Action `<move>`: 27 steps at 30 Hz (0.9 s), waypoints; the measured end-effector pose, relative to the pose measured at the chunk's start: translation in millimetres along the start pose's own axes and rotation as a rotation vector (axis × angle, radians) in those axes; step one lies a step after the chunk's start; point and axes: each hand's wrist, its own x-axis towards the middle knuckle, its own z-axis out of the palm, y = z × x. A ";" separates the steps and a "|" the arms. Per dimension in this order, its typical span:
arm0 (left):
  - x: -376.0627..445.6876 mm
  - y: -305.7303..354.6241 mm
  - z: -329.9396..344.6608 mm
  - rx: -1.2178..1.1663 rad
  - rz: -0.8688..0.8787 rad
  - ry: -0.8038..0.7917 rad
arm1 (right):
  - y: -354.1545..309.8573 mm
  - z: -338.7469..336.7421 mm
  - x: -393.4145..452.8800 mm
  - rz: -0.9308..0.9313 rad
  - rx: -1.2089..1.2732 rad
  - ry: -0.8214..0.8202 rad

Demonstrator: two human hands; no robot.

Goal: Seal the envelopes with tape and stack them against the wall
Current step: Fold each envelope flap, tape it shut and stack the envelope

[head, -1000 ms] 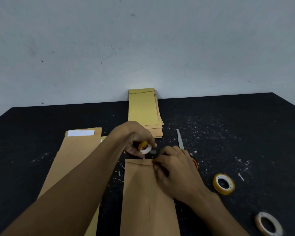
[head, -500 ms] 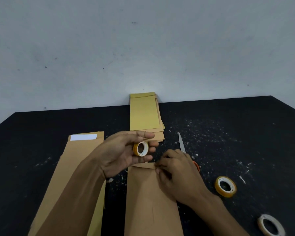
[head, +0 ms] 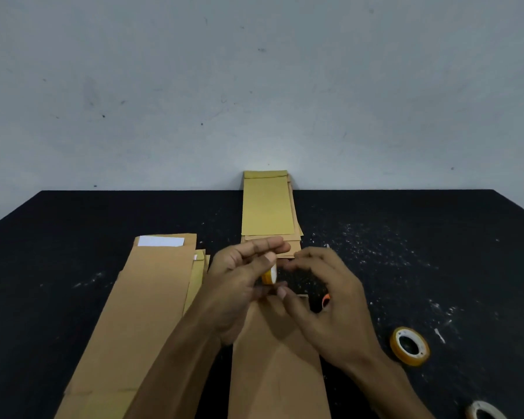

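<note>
Head view: left hand [head: 239,285] pinches tape roll [head: 270,274] edge-on — right hand [head: 330,300] curled, grip unclear.

Bare table [head: 103,225] far left; tape rolls [head: 409,346] crowding near right.

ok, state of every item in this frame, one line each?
left hand: holds small tape roll above the table
right hand: fingers curled at the roll, grip unclear
envelope in front: flat under the hands, flap end hidden
envelope stack at wall: flat, far end touching the wall
left envelope pile: flat, white strip showing on top
yellow tape roll: lying flat, untouched
white tape roll: at frame edge, partly cut off
</note>
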 end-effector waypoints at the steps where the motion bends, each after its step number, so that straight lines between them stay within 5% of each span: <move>1: -1.1 -1.6 3.1 -0.034 -0.009 -0.008 | -3.9 -0.4 0.9 0.020 0.051 0.002; 8: -5.1 -5.9 13.3 -0.157 0.022 -0.028 | -7.3 1.8 -0.5 0.154 0.209 -0.127; 17: -7.0 2.7 11.0 -0.199 0.220 0.038 | -21.4 8.5 1.8 0.237 0.401 0.022; 27: -11.3 15.9 4.4 0.091 0.388 0.087 | -24.5 1.1 -1.4 0.215 0.437 -0.015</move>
